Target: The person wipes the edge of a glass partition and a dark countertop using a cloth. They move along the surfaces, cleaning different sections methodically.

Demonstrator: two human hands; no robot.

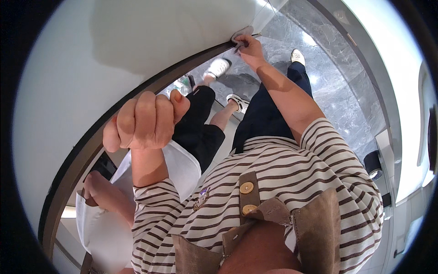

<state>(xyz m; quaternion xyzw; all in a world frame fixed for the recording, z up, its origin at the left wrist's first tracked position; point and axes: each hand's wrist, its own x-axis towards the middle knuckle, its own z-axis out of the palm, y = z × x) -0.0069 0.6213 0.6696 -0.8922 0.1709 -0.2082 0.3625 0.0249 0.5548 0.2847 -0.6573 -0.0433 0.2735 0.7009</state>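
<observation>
A thin grey cloth is bunched in my right hand, which closes on it at the far end of the panel's dark edge. The cloth rests against that edge, near a corner. My left hand is raised closer to me, fingers curled into a fist with the thumb beside them. It appears in front of the brown edge strip of a large white panel. Whatever might be inside the left fist is hidden, and contact with the strip cannot be made out.
Another person in a white top and black shorts stands close on my left, with white shoes. Grey marble floor extends ahead and right. A black cylindrical object stands at the right, beside a white wall.
</observation>
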